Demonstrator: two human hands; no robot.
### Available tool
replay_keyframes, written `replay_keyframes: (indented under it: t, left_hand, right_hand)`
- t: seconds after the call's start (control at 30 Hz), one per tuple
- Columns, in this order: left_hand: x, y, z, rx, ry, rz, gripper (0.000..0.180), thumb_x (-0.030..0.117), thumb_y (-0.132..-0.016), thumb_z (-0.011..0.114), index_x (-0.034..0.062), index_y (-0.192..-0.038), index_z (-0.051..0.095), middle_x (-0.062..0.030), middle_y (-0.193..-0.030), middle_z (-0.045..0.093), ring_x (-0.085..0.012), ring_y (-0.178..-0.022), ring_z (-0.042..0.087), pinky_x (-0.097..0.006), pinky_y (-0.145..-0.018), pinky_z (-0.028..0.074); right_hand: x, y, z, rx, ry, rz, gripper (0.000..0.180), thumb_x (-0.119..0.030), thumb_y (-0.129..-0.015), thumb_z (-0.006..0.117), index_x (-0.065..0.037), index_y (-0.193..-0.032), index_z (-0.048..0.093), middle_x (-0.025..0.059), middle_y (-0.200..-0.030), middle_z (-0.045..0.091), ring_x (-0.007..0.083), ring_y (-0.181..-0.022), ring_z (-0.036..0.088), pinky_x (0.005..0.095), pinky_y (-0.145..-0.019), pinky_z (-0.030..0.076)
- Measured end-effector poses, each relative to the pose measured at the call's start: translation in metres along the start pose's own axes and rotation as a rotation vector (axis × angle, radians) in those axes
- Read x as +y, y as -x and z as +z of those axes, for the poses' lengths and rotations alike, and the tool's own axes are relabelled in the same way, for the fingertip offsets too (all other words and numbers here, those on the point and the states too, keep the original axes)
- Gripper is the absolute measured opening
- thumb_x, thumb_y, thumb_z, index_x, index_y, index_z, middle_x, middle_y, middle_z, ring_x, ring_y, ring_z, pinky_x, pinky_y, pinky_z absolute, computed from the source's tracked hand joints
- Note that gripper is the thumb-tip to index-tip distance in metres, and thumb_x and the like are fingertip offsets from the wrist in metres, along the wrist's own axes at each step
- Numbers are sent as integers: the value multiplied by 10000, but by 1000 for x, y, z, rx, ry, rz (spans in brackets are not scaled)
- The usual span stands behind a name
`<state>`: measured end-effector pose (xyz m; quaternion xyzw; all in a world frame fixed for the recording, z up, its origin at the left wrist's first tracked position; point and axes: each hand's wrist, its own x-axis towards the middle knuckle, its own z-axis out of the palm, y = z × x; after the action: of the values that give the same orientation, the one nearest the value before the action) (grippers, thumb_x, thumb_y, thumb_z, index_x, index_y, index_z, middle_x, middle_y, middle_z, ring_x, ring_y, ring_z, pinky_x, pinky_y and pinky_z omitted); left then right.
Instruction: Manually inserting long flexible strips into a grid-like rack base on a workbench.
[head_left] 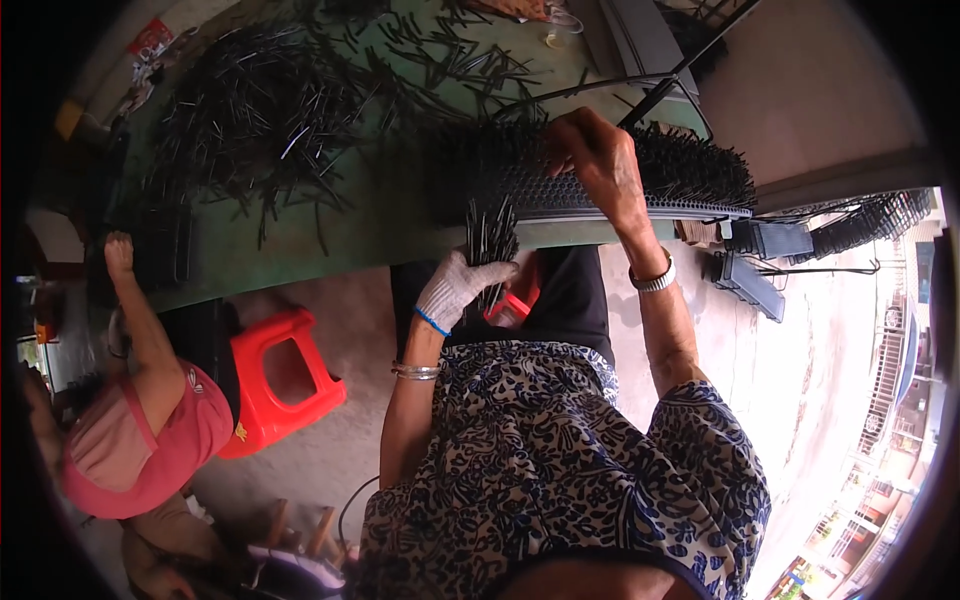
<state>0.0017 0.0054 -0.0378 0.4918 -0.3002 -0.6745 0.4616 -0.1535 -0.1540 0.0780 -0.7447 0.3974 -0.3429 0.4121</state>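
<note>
My left hand (456, 288), in a white knit glove with a blue cuff edge, is closed round a bundle of thin black sticks (490, 228) at the table's near edge. The sticks stand up out of the fist in a loose sheaf. My bare right hand (606, 168) is over a long perforated black tray (565, 195), its fingers pinched together. Whatever lies between those fingertips is too dark to make out. Rows of black sticks (690, 165) stand upright in the tray's holes, on the right and along the back.
A big heap of loose black sticks (260, 110) covers the far left of the green table (370, 235). A dark metal bar (665, 85) slants over the tray. At left, a co-worker in pink (160, 440) sits by a red stool (285, 380). Grey trays (750, 285) stand at right.
</note>
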Motion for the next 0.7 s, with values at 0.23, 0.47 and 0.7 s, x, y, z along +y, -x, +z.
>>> replay_keyframes:
  t: [0.23, 0.47, 0.7]
  left_hand:
    - [-6, 1, 10, 16, 39, 48, 202, 117, -813, 703, -26, -953, 680, -70, -767, 676, -144, -694, 636, -282, -664, 528]
    - [-9, 3, 5, 19, 77, 73, 221, 119, -811, 708, -35, -965, 668, -72, -787, 676, -142, -697, 637, -281, -680, 529]
    - [-9, 1, 9, 21, 86, 83, 213, 130, -800, 729, -26, -934, 674, -77, -778, 681, -146, -692, 644, -273, -686, 530]
  right_hand:
    - [34, -10, 29, 124, 194, -261, 118, -92, -953, 522, 3, -908, 575, 100, -718, 658, 204, -662, 664, 313, -633, 509]
    - [37, -15, 45, 73, 237, -288, 91, -70, -939, 539, 13, -920, 573, 125, -750, 651, 243, -659, 671, 331, -615, 506]
    - [46, -20, 52, -19, 305, -421, 60, -36, -892, 590, -21, -948, 603, 122, -814, 608, 244, -672, 659, 342, -597, 502]
